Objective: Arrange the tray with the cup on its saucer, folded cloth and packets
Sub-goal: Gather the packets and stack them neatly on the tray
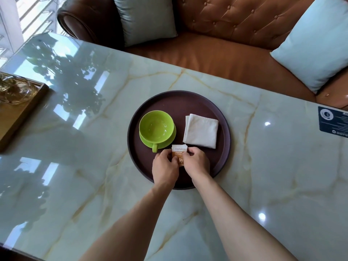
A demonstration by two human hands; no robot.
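A round dark brown tray (211,102) lies on the marble table. On its left half a green cup (156,127) stands on a green saucer (170,141), handle toward me. A folded white cloth (201,131) rests on the tray's right half. At the tray's near middle, sugar packets (178,150) with white tops and brown print are pinched from both sides: my left hand (165,165) holds their left edge, my right hand (196,162) their right edge. Their lower part is hidden by my fingers.
A wooden tray (20,113) with an amber glass dish (13,89) sits at the table's left edge. A dark blue card (332,122) lies at the right edge. Behind the table is a brown leather sofa (235,34) with pale cushions.
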